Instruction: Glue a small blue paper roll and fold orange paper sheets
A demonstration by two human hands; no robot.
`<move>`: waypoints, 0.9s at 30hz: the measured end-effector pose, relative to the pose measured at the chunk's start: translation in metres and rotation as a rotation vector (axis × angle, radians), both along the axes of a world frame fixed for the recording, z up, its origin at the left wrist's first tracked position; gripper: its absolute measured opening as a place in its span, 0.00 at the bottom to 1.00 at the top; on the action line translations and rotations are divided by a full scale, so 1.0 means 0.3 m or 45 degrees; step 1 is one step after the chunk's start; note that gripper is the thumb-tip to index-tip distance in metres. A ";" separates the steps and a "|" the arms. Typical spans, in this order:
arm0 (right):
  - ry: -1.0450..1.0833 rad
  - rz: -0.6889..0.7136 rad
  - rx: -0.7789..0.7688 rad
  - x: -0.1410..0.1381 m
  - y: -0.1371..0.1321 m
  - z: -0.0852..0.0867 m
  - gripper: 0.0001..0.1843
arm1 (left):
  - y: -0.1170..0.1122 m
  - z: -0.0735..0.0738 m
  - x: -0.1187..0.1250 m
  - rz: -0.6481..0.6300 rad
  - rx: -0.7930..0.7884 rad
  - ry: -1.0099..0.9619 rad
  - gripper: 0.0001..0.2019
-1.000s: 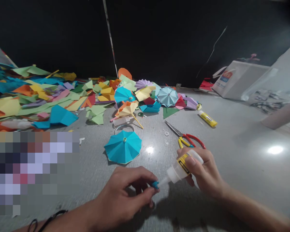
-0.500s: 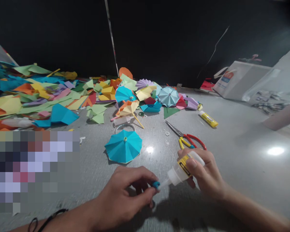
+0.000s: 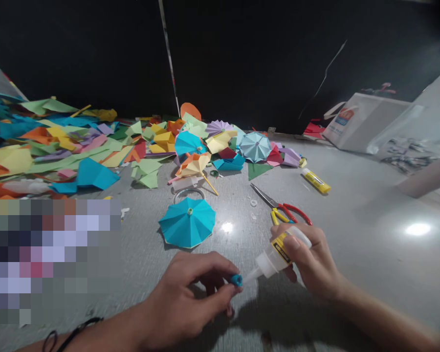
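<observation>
Between thumb and fingertips, my left hand [image 3: 201, 288] pinches a small blue paper roll [image 3: 236, 280], its open end facing right. My right hand [image 3: 311, 259] grips a clear glue bottle [image 3: 273, 256] with a yellow and black label, tilted so that its thin nozzle points down at the roll's end. The nozzle tip is very close to the roll; whether they touch I cannot tell. Just beyond my left hand lies a blue pleated paper umbrella [image 3: 187, 225] with a small pale tip at its centre. Scissors [image 3: 275, 203] with red and yellow handles lie beyond my right hand.
A heap of coloured paper scraps [image 3: 77, 139] spreads along the back left. Near it are a light blue paper umbrella [image 3: 255, 146], a roll of tape [image 3: 189, 193] and a yellow tube [image 3: 316, 181]. A white box [image 3: 370, 122] stands at the back right.
The bottle's nozzle has drawn slightly to the right, away from the roll's end. My left hand holds the roll in nearly the same place.
</observation>
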State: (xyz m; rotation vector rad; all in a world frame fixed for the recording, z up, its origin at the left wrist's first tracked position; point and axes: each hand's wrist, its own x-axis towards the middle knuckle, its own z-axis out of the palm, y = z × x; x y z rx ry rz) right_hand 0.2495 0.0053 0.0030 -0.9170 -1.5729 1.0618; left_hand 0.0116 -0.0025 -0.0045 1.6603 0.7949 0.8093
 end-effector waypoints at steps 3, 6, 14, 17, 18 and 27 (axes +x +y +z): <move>-0.020 -0.011 0.000 0.005 -0.001 -0.002 0.31 | -0.001 -0.004 0.000 0.010 0.049 -0.013 0.05; -0.051 -0.042 -0.006 0.010 0.000 -0.007 0.31 | -0.002 -0.008 0.000 0.009 0.082 -0.041 0.04; -0.025 -0.043 0.035 0.002 0.002 -0.006 0.31 | 0.001 -0.023 -0.002 -0.022 0.136 -0.044 0.04; -0.014 -0.041 0.033 -0.001 0.001 -0.017 0.31 | 0.002 -0.025 -0.003 -0.036 0.135 -0.016 0.04; -0.017 -0.043 0.033 -0.001 0.000 -0.021 0.31 | 0.002 -0.025 -0.002 -0.039 0.131 -0.005 0.04; -0.035 0.058 -0.014 0.011 -0.015 -0.024 0.30 | 0.008 -0.015 0.002 0.001 0.092 0.012 0.05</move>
